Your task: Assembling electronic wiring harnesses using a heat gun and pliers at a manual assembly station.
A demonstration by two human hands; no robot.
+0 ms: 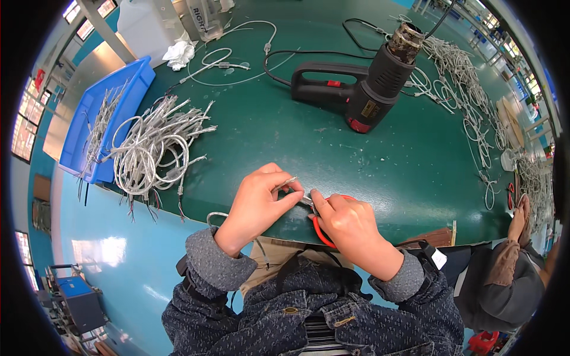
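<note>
My left hand (256,202) pinches the end of a thin silver braided cable (286,183) at the near edge of the green table (285,136). The cable loops down off the edge below my wrist. My right hand (344,222) grips red-handled cutters (321,232), and their tip meets the cable end right between my two hands. Both hands touch at the fingertips.
A bundle of coiled silver cables (155,148) lies left, next to a blue tray (101,115) holding more. A black heat gun (356,89) rests at the table's centre back. More cable coils (469,89) spread along the right. Another person (510,273) sits at the right.
</note>
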